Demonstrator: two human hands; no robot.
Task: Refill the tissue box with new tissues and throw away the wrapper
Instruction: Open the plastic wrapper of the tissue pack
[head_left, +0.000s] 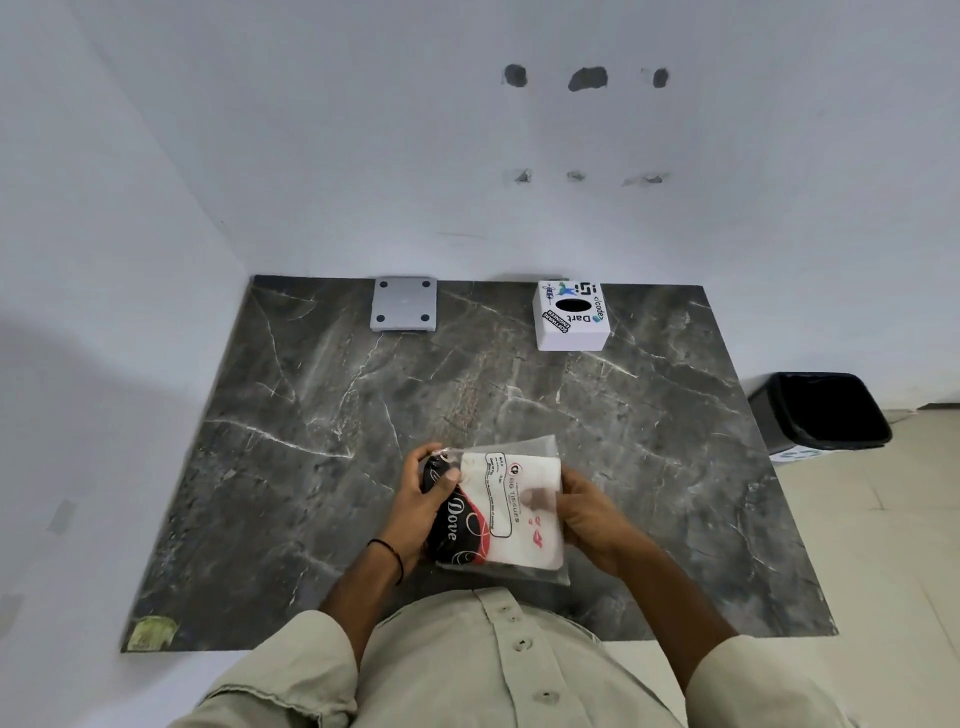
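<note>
Head view. A dark grey marble-patterned tabletop with white veins fills the middle of the scene, set into a corner of pale walls. Over its near edge, both hands hold a clear plastic pack of white tissues printed with a black-and-red "Dove" panel and a "Big Tissues" label. The left hand, with a thin black band at the wrist, is closed around the pack's dark printed left end, thumb on top. The right hand grips the pack's right edge; one fingertip shows through the clear film beneath the wrapper. The pack is lifted slightly and tilted, its transparent top flap standing free.

At the far edge of the tabletop, right of centre, stands a white cube-shaped tissue box bearing stickers and a black oval opening on top; it is well apart from the hands. Left of it, also against the far wall, lies a grey square plate with four dark dots at its corners. A black bin with a dark liner stands on the tiled floor just beside the tabletop's right edge.
</note>
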